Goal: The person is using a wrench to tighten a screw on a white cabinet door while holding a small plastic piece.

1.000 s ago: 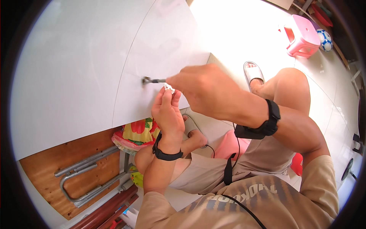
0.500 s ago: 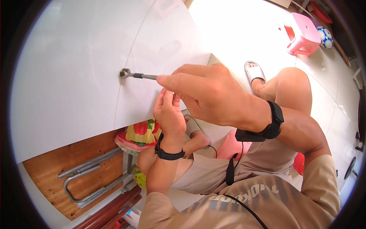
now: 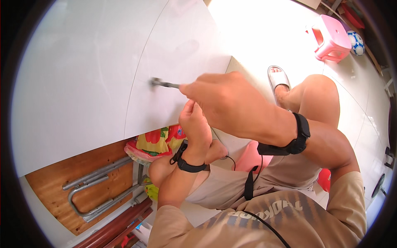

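My right hand [image 3: 231, 101] is closed round the handle of a slim metal wrench [image 3: 167, 84], most of which its fingers hide. The wrench points left, and its motion-blurred head is over the white surface [image 3: 95, 95], right of the thin seam. Whether the head touches the surface I cannot tell. Just below the right hand, my left hand [image 3: 196, 126] is raised with its fingertips pinched together close to the right palm. Anything between those fingertips is hidden.
Below the white surface's near edge are a wooden board [image 3: 53, 182], grey metal tubes [image 3: 93, 198] and a colourful plastic bag [image 3: 155, 140]. A pink stool [image 3: 333, 37] and a blue-and-white ball [image 3: 356, 43] stand at the far right.
My right hand has moved the wrench rightward, its head leaving the seam. My left hand has shifted to the right along with it, its fingers drawn closer together.
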